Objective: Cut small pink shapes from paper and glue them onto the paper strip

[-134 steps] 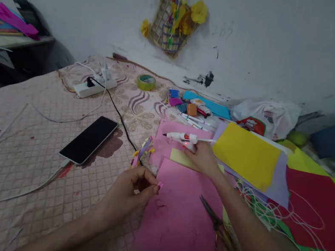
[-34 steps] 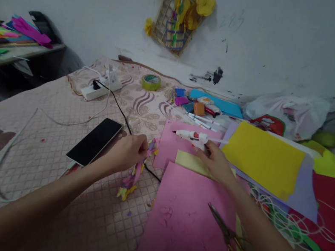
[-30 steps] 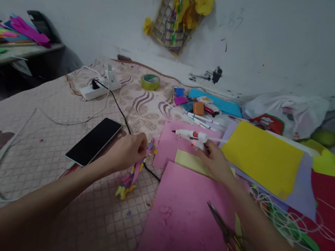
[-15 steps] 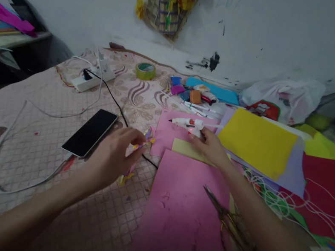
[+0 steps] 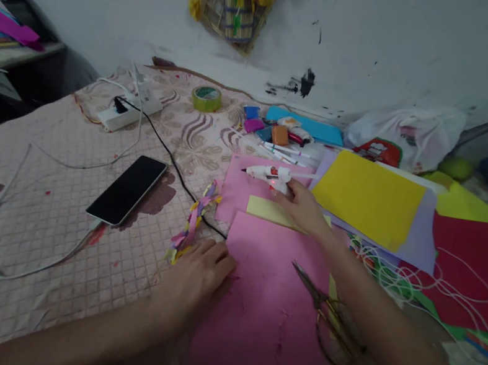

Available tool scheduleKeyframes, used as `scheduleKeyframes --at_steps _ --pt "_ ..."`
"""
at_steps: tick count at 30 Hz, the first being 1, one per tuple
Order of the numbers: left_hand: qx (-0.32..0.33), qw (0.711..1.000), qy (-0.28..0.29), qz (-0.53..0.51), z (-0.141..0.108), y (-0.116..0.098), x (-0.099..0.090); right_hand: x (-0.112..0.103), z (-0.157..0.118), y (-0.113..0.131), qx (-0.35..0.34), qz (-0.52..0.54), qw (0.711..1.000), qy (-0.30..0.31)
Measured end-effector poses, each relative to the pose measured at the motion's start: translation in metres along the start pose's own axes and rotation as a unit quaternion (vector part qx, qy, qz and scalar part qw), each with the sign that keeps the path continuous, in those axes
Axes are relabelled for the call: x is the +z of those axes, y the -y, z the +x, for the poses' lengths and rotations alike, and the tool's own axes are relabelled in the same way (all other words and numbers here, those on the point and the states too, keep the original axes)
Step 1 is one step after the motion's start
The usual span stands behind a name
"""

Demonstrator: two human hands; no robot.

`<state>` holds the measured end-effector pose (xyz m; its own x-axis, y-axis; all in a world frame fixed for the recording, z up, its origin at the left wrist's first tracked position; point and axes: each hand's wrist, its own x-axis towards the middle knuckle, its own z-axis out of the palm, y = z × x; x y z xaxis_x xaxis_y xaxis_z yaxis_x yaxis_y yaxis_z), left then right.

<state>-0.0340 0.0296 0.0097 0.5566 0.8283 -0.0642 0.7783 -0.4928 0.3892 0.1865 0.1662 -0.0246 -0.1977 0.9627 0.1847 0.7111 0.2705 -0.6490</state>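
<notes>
My right hand (image 5: 303, 207) is closed around the handle of a white glue gun (image 5: 268, 175), its dark nozzle pointing left above pink paper. A small red light glows on the gun, and a glue stick protrudes from its back. My left hand (image 5: 195, 275) rests at the left edge of a large pink sheet (image 5: 258, 317), fingers curled down together. Its fingertips are partly hidden, so what they pinch does not show. Just above it lies a braided strip of coloured paper (image 5: 194, 221) in pink, yellow and purple. Gold-handled scissors (image 5: 321, 303) lie on the pink sheet.
A charging phone (image 5: 127, 190) and its white cable lie at left, near a power strip (image 5: 126, 114). Green tape (image 5: 206, 99), pens and clay packets sit at the back. Yellow paper (image 5: 369, 195), red paper (image 5: 474, 267) and tangled white cord (image 5: 392, 275) are at right.
My left hand has moved down and right, from above the paper strip to the pink sheet's edge, uncovering the strip. My right hand stays on the glue gun. The view has shifted slightly.
</notes>
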Motion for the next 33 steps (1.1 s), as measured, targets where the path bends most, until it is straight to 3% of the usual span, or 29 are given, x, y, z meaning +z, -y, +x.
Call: scheduleKeyframes --at_steps 17,21,24,27,29,33 --pt "-0.005 1.0 -0.006 -0.024 -0.001 0.003 0.01 0.0 0.0 -0.001 -0.001 -0.019 1.0 0.001" --pt "-0.024 0.993 -0.023 -0.115 -0.001 0.005 0.006 -0.001 0.001 0.001 0.002 -0.009 1.0 0.005" --pt "-0.062 0.949 -0.024 -0.308 0.004 0.01 -0.005 -0.001 0.005 0.001 0.016 -0.009 1.0 0.012" --pt "-0.101 0.865 -0.013 -0.492 0.01 0.016 -0.021 0.001 0.01 0.0 0.033 0.002 0.999 0.021" --pt "-0.129 0.82 -0.019 -0.558 0.013 0.02 -0.029 0.001 0.012 0.0 0.031 0.014 0.999 0.025" --pt "-0.159 0.769 -0.034 -0.618 0.017 0.029 -0.037 -0.005 0.009 0.005 0.017 0.064 0.997 0.032"
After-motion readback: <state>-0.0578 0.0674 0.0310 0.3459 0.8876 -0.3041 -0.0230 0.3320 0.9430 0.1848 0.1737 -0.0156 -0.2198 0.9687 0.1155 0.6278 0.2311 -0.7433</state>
